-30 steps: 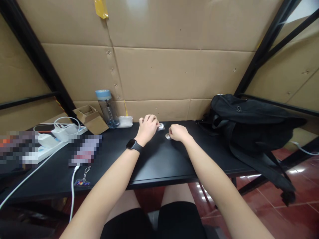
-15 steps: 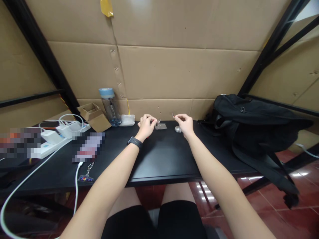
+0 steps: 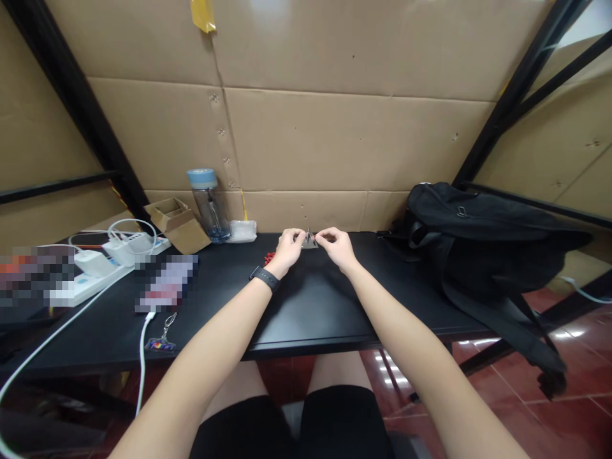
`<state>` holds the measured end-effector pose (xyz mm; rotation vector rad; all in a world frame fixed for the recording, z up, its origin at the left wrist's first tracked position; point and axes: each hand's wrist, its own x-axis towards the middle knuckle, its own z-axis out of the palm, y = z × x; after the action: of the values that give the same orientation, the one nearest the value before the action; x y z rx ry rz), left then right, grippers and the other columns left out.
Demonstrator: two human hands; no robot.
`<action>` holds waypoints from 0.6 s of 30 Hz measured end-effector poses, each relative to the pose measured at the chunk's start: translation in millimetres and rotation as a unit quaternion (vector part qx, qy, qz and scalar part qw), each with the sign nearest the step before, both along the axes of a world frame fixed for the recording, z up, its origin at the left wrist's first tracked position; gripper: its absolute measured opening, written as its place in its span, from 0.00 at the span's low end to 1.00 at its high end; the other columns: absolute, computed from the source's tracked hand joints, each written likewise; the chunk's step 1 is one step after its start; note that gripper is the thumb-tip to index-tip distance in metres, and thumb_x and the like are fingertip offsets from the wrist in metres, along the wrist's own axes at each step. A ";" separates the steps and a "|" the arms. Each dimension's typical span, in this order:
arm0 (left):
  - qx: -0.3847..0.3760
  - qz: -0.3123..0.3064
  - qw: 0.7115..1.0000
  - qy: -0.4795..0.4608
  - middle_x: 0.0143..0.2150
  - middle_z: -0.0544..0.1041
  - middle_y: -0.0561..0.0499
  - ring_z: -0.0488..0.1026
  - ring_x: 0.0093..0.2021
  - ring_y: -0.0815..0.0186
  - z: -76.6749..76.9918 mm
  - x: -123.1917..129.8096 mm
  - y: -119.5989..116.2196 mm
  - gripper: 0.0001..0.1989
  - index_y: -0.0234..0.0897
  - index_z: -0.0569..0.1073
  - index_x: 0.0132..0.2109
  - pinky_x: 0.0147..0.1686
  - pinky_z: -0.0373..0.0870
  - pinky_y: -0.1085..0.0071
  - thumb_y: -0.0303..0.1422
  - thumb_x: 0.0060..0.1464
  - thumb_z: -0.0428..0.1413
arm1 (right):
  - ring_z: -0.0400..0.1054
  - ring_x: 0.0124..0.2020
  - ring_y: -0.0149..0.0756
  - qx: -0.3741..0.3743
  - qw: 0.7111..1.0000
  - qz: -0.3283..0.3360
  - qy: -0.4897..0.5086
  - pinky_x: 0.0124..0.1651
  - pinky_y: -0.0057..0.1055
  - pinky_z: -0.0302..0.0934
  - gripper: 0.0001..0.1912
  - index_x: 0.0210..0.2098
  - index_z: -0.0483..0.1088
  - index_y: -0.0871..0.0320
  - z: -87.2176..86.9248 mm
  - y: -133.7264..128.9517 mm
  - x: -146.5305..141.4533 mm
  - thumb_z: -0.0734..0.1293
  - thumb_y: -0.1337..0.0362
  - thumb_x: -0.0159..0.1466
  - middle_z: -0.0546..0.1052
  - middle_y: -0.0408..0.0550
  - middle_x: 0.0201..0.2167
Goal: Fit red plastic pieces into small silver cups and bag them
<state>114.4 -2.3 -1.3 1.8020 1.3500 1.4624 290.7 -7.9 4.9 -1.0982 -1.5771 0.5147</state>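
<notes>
My left hand, with a dark band on its wrist, is pinched on a small, thin, shiny piece above the back of the black table. Close on its right, my right hand pinches another tiny piece, partly reddish, too small to name. The fingertips of both hands almost meet. Beneath them lies a small greyish flat thing, partly covered. Several little red pieces show on the table to the left of my left wrist.
Along the back left stand a bottle with a blue lid, an open cardboard box and a clear plastic packet. A phone on a white cable and a power strip lie left. A black bag fills the right side.
My right hand has moved left, bringing its small piece up to the one in my left hand. The left hand has shifted slightly right, uncovering the red pieces. The round clear container is now hidden.
</notes>
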 end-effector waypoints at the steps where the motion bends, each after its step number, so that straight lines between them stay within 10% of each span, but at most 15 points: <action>1: 0.003 0.003 1.000 0.004 0.48 0.80 0.45 0.74 0.51 0.61 0.0 -0.1 -0.4 0.10 0.38 0.78 0.42 0.53 0.68 0.66 0.36 0.65 0.54 | 0.75 0.37 0.38 0.002 1.000 0.002 0.001 0.47 0.35 0.68 0.11 0.33 0.78 0.57 0.3 -0.3 -0.2 0.71 0.55 0.58 0.82 0.48 0.37; 18: -0.014 0.031 0.997 0.072 0.51 0.78 0.45 0.72 0.55 0.57 -0.5 2.9 -7.9 0.09 0.41 0.78 0.42 0.56 0.66 0.60 0.37 0.64 0.54 | 0.79 0.32 0.33 -0.136 0.953 0.170 0.211 0.37 0.31 0.77 0.18 0.33 0.72 0.57 2.0 -10.8 -9.6 0.78 0.53 0.54 0.80 0.47 0.41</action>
<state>117.4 -10.2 -1.7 1.8940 1.5018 1.3592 281.1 -18.7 6.9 -0.8402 -1.3379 1.1485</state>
